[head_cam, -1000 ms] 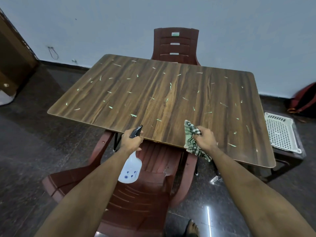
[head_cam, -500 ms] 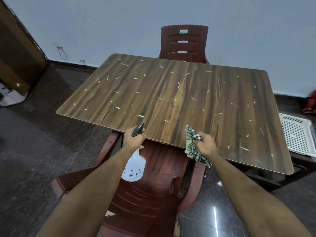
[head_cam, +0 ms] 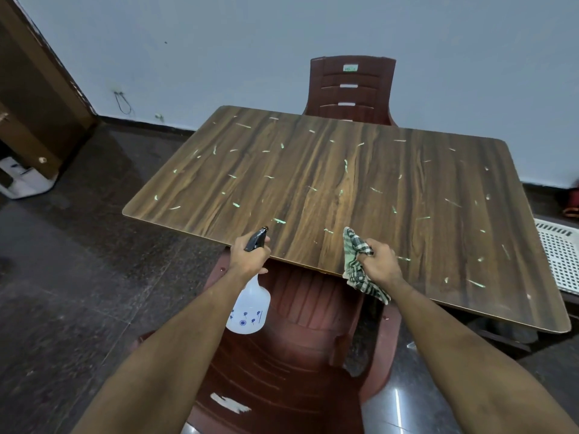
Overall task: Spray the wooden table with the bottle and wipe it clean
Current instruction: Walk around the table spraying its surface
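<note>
— So where are we?
— We're at the spraying step: our left hand (head_cam: 249,255) has its fingers wrapped round the neck of the spray bottle (head_cam: 249,305), nozzle aimed over the near edge of the tabletop (head_cam: 360,189).
— And the wiping?
— Our right hand (head_cam: 377,261) bunches the checked cloth (head_cam: 357,267) at that edge. Next we squeeze the trigger, then wipe the pale flecks (head_cam: 279,220).

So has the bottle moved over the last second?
Yes. The bottle shifted left along the table's near edge: its nozzle was right of the bright green streak, now left of it.
</note>
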